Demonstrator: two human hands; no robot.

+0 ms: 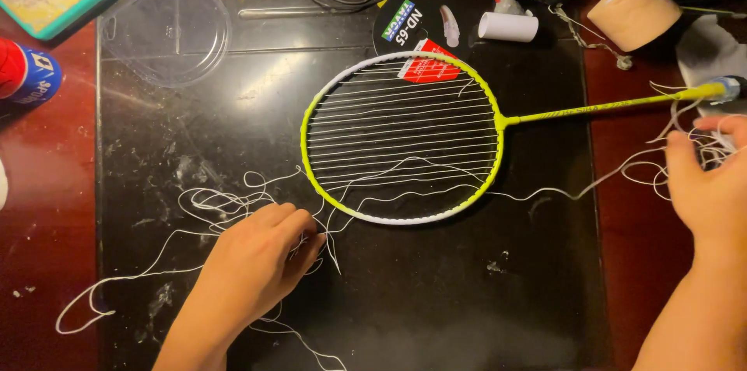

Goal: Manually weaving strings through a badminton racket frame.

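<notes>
My left hand (253, 258) pinched loose white string (210, 204) beside the racket (401, 138); my right hand (712, 184) gripped string; the clear lid (167, 29) lay empty.

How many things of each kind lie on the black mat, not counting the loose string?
Racket, yellow-green frame: 1
Clear plastic lid, round: 1
White roll: 1
Round black package with red card: 1
Total: 4
The left hand and right hand both touch white string.
</notes>
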